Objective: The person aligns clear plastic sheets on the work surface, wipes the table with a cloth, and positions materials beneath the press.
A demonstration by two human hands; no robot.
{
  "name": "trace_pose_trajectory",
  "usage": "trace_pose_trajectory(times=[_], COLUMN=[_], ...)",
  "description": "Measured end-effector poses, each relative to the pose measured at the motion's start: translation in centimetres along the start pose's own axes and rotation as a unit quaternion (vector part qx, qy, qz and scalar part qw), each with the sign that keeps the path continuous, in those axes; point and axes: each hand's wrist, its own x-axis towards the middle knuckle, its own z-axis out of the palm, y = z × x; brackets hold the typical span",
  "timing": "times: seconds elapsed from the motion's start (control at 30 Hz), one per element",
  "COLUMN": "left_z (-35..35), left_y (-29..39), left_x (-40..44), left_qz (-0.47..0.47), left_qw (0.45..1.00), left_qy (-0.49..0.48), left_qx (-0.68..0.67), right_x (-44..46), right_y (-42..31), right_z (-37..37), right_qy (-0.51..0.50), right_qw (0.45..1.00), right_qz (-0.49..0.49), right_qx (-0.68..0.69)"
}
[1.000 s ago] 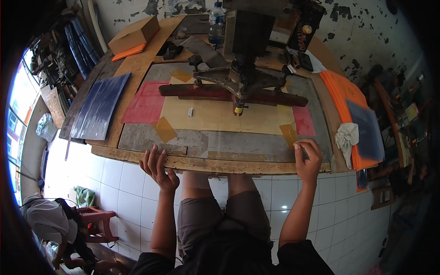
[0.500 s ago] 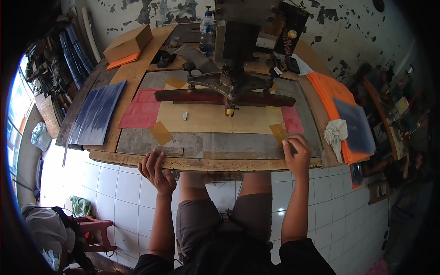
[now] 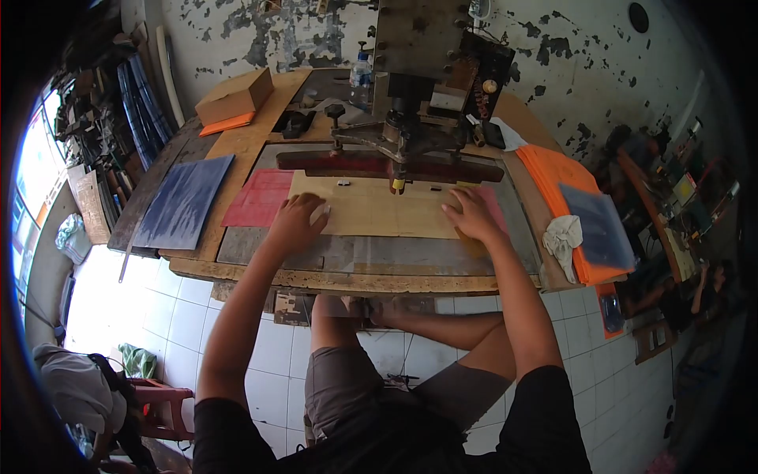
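A pale yellow board point(image 3: 387, 213) lies on the grey press bed point(image 3: 513, 257), with red sheets point(image 3: 257, 196) showing at its ends. My left hand point(image 3: 300, 221) is over the board's left part, fingers spread and slightly blurred. On the right part, my right hand point(image 3: 474, 215) rests with thumb and fingers apart. Two small pale pieces, a left tab point(image 3: 343, 182) and a right tab point(image 3: 436, 189), lie near the board's far side. Above that side hangs the dark red press bar point(image 3: 332, 163). A faint see-through layer shows at the table's front edge; I cannot tell whether my hands touch it.
Blue-tinted plastic sheets point(image 3: 185, 201) lie at left, near a cardboard box point(image 3: 234, 95). Orange folders point(image 3: 545, 174), more clear plastic point(image 3: 596, 225) and a white rag point(image 3: 562, 237) are at right. A water bottle point(image 3: 361, 79) stands behind. Another person's arm point(image 3: 701, 288) shows far right.
Both hands have moved from the table's front edge forward onto the board. A second small tab is now visible at right. My right leg has shifted sideways, and the view has tilted up.
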Motion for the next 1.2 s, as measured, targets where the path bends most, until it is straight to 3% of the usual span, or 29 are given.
trace_pose_trajectory(times=[0.1, 0.27, 0.47, 0.6, 0.83, 0.97, 1.07, 1.2], left_z=[3.9, 4.8, 5.1, 4.3, 3.5, 4.2, 3.9, 2.6], left_y=[-3.9, -3.3, -4.4, -3.8, -3.4, -4.1, -3.6, -2.0], left_x=[4.1, 6.0, 4.9, 4.9, 4.9, 5.1, 4.9, 4.8], left_qz=[0.011, -0.036, 0.007, -0.012, -0.021, 0.008, -0.001, -0.038], left_qw=[0.999, 0.995, 0.999, 0.999, 0.998, 0.997, 0.988, 0.992], left_qy=[-0.009, -0.049, -0.011, -0.026, -0.045, -0.01, -0.004, -0.009], left_qx=[0.029, 0.075, 0.043, 0.019, -0.033, -0.074, -0.153, -0.116], right_x=[2.0, 1.0, 1.0, 0.9, 1.0, 1.2, 1.0, 0.4], right_y=[-0.8, -1.0, -1.2, -0.7, 0.6, 1.1, 0.9, 0.2], right_z=[0.0, 0.8, 0.3, 0.4, 1.0, 1.0, 0.7, -0.2], right_qy=[-0.044, 0.004, 0.005, 0.006, 0.042, 0.047, 0.03, 0.034], right_qw=[0.998, 0.999, 0.999, 0.999, 0.989, 0.982, 0.978, 0.979], right_qz=[0.032, 0.028, 0.021, 0.01, -0.029, -0.028, -0.006, 0.0], right_qx=[0.011, 0.031, 0.043, 0.052, 0.139, 0.183, 0.208, 0.203])
